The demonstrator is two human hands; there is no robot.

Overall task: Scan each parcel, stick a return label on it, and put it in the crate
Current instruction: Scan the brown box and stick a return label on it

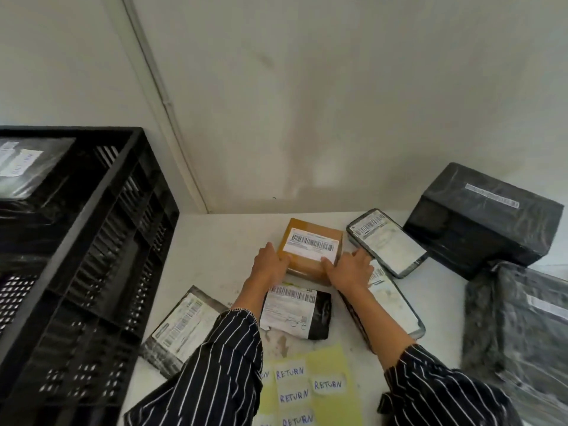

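Observation:
A small brown cardboard box (302, 232) with a white barcode label sits on the white table (215, 241) near the wall. My left hand (270, 265) grips its left near corner and my right hand (350, 269) grips its right near corner, thumbs on top. A yellow sheet (329, 358) with several handwritten RETURN labels lies at the near edge between my arms. The black crate (92, 241) stands to the left with a wrapped, labelled parcel (27, 167) inside.
A dark flat mailer (181, 324) lies left of my left arm, and another (307, 305) between my arms. A black-edged pouch (387, 241) and one (396, 305) under my right arm lie to the right. Big black-wrapped parcels (482, 216) (519, 330) fill the right side.

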